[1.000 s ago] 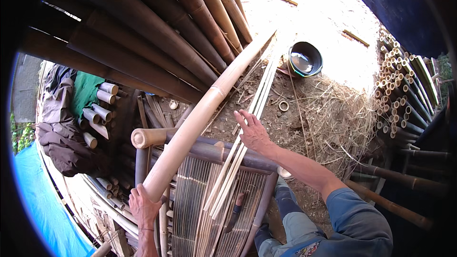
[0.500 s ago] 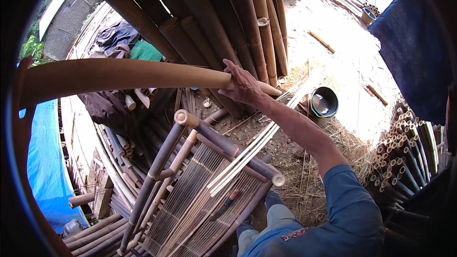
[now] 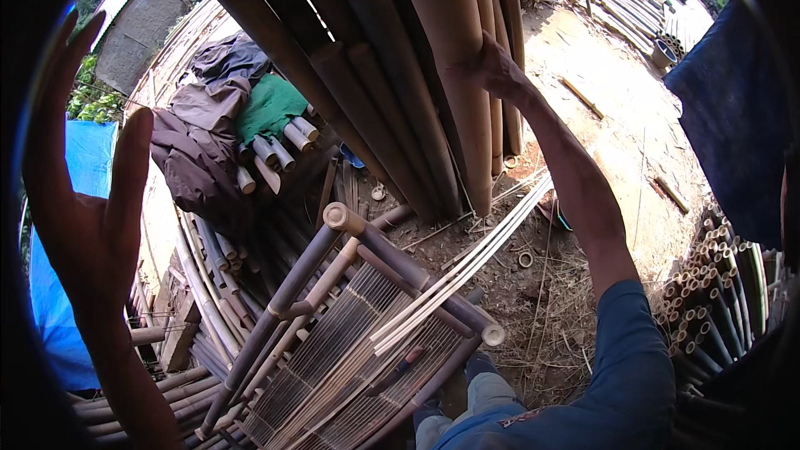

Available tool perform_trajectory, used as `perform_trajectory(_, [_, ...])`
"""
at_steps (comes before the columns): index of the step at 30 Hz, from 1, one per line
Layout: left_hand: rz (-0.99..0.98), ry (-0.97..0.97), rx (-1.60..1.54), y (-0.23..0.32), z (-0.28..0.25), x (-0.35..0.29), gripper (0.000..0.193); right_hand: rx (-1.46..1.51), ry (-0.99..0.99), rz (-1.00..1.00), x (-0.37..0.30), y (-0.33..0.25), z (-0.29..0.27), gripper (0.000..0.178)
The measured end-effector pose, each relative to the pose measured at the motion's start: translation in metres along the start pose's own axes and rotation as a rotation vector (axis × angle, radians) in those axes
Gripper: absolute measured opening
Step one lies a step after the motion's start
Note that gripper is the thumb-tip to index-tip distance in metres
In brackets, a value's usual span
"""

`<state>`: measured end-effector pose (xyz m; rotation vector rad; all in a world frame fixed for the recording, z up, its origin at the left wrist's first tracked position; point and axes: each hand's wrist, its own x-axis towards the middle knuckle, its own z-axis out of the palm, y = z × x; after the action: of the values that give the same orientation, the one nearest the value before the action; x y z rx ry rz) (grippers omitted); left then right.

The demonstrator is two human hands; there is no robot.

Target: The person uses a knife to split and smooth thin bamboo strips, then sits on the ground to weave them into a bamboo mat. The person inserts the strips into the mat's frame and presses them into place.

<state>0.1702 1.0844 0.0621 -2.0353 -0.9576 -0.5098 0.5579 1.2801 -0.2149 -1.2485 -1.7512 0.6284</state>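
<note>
A thick, pale brown bamboo pole [image 3: 468, 129] stands steeply upright in front of a row of darker poles. My right hand [image 3: 493, 75] grips its right side, with my arm stretched forward; the fingertips are partly hidden. At the far left my left hand [image 3: 87, 233] is raised in the air, holding nothing, its fingers and thumb apart. Below and between my arms is a bamboo chair-like frame [image 3: 292, 258] with a slatted surface. Several thin pale bamboo strips [image 3: 467, 271] lie across it, and a knife [image 3: 396, 371] rests on the slats.
Dark bamboo poles [image 3: 392, 75] lean together ahead. Brown and green cloths [image 3: 271, 106] cover stacked bamboo at the left, near a blue tarp [image 3: 62, 300]. Cut bamboo tubes [image 3: 708, 283] are bundled at the right. Dry shavings [image 3: 550, 317] litter the ground; my forearm mostly hides a bucket.
The pale bamboo pole has swung from lying crosswise to standing upright against the others. My left hand has come off its end and opened; my right hand has moved up and forward.
</note>
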Motion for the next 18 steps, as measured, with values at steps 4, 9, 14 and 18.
perform_trajectory(4, [-0.309,-0.309,-0.196,0.03,0.019,-0.068,0.051,-0.056,-0.043,0.086,0.026,0.022,0.016,0.076])
perform_trajectory(9, [-0.729,-0.806,-0.451,0.076,0.028,-0.205,0.054,0.055,-0.071,0.145,0.05,0.056,0.048,0.09])
perform_trajectory(14, [-0.974,-1.163,-0.565,0.154,-0.004,-0.385,0.053,-0.448,0.378,0.223,0.052,0.046,0.095,0.1])
perform_trajectory(18, [-1.168,-1.53,-0.674,0.223,-0.02,-0.539,0.06,-0.563,0.227,-0.06,0.027,0.075,0.112,0.084])
